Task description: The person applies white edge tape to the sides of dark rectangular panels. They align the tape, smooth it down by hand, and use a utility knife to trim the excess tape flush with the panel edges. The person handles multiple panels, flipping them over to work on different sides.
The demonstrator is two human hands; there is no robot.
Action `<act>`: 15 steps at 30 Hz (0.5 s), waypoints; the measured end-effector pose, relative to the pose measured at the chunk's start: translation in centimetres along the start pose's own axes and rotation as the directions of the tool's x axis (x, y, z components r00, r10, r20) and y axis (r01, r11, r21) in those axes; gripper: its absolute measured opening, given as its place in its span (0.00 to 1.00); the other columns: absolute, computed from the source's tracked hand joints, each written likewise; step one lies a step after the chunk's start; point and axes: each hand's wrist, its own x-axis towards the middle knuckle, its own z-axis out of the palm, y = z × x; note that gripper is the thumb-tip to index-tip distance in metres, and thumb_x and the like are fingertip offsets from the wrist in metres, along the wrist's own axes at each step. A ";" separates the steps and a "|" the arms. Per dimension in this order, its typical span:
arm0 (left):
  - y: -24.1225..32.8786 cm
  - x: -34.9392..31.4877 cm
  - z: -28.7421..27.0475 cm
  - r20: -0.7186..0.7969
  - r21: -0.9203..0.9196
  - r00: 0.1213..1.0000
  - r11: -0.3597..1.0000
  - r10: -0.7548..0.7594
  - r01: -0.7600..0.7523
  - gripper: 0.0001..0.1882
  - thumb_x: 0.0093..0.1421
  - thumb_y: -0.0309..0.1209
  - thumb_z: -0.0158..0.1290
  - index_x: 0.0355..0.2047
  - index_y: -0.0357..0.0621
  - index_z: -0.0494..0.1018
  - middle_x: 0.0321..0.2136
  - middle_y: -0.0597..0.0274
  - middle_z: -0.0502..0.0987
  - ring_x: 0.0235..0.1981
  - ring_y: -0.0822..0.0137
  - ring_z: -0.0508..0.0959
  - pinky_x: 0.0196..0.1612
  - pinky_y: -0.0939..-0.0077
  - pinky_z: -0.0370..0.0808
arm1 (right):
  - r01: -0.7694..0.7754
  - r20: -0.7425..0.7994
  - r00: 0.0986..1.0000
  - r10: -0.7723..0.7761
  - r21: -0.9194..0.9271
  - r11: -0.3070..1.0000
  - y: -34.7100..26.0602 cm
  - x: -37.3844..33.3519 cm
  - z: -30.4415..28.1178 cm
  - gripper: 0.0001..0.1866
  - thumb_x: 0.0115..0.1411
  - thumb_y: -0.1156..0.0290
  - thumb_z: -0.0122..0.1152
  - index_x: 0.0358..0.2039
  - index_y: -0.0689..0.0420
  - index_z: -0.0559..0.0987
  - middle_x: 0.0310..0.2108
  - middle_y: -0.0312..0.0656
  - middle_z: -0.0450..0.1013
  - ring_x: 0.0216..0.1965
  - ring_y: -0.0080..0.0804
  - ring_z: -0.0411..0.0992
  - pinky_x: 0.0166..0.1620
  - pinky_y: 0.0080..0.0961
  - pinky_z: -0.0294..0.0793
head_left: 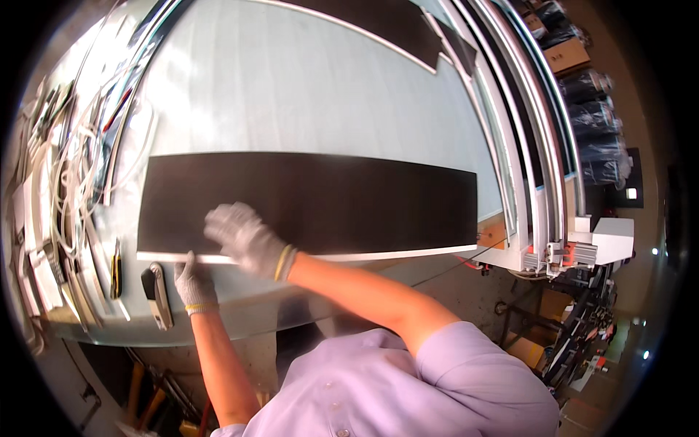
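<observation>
A long dark sheet [349, 204] with a white strip along its near edge lies across the pale worktable. My right hand [251, 237], in a grey-white knit glove with a yellow cuff, is over the left part of the sheet, fingers stretched and slightly blurred. At the sheet's near left edge is my left hand [195, 282], gloved alike. One raised fingertip touches the white strip; the fingers look apart and hold nothing visible. Left of that hand lie a grey-and-black utility knife [156, 295] and a slim yellow-and-black cutter [116, 271].
Tangled white strips [80, 175] and long pieces fill the table's left side. Another dark sheet [378, 25] lies at the far side. A metal rail [542, 109] runs along the right, ending at a machine part [561, 251]. Beyond it are plastic-wrapped rolls [597, 124] and a cardboard box [566, 56].
</observation>
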 end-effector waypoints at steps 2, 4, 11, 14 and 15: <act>-0.4 -0.3 0.4 0.026 -0.078 0.994 0.992 0.104 -0.102 0.13 0.66 0.23 0.52 0.51 0.42 0.72 0.46 0.61 0.78 0.48 0.66 0.78 0.52 0.69 0.77 | -0.202 -0.159 0.974 0.161 -0.284 0.937 4.5 0.5 -5.7 0.32 0.48 0.64 0.68 0.56 0.56 0.73 0.57 0.47 0.67 0.62 0.50 0.62 0.66 0.50 0.56; -0.3 -0.1 0.2 0.122 -0.176 0.974 0.970 0.193 -0.170 0.16 0.66 0.22 0.51 0.54 0.43 0.72 0.52 0.60 0.76 0.52 0.64 0.76 0.58 0.67 0.74 | -0.426 -0.120 0.903 0.412 -0.360 0.830 10.6 -0.7 -11.5 0.39 0.50 0.55 0.71 0.60 0.56 0.70 0.58 0.48 0.67 0.60 0.49 0.63 0.63 0.46 0.60; 3.0 4.2 -2.6 0.364 -0.312 0.868 0.922 0.337 -0.227 0.18 0.66 0.24 0.53 0.57 0.45 0.72 0.57 0.59 0.75 0.59 0.63 0.73 0.65 0.64 0.68 | -0.667 0.431 0.479 0.765 -0.387 0.636 17.1 -9.7 -27.8 0.29 0.52 0.58 0.66 0.51 0.63 0.77 0.48 0.58 0.75 0.52 0.53 0.73 0.54 0.40 0.73; 6.2 6.2 1.1 0.378 -0.204 0.869 0.945 0.318 -0.257 0.10 0.66 0.26 0.55 0.48 0.46 0.75 0.38 0.67 0.78 0.34 0.76 0.75 0.37 0.82 0.74 | -0.734 0.411 0.205 0.888 -0.536 0.417 15.9 -17.3 -35.6 0.23 0.52 0.67 0.69 0.48 0.62 0.80 0.46 0.54 0.78 0.46 0.48 0.77 0.49 0.39 0.76; 6.9 7.7 1.7 0.475 -0.171 0.826 0.953 0.302 -0.250 0.08 0.66 0.27 0.55 0.46 0.46 0.75 0.33 0.69 0.77 0.28 0.79 0.74 0.31 0.86 0.73 | -0.796 0.339 0.138 0.930 -0.521 0.308 14.9 -21.3 -37.7 0.21 0.52 0.67 0.70 0.45 0.63 0.81 0.42 0.52 0.79 0.46 0.45 0.77 0.49 0.37 0.76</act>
